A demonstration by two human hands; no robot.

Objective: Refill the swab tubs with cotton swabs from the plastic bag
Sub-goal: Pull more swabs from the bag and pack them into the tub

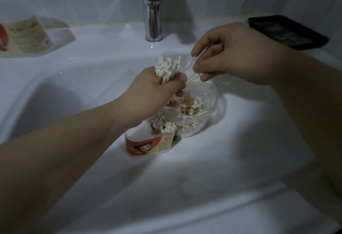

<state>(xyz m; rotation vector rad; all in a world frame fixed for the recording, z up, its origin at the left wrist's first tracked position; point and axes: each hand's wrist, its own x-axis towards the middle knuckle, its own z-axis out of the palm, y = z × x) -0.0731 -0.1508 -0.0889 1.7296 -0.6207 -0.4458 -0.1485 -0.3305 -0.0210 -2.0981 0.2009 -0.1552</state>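
Note:
My left hand [153, 93] grips an upright bundle of cotton swabs [167, 67], white tips up, above the sink rim. My right hand [227, 58] pinches a few loose swabs [192, 74] right beside that bundle. Below the hands sits an open clear plastic bag [209, 102] with several swabs inside. In front of it stands a swab tub [148, 146] with a red cartoon label, partly filled with swabs at its right side. A second tub [27, 37] lies on its side at the far left.
All this rests on a white sink [222, 159], with the basin to the left. A chrome tap [152, 11] rises at the back centre. A black tray [288, 32] sits on the back right ledge. White tiles cover the wall behind.

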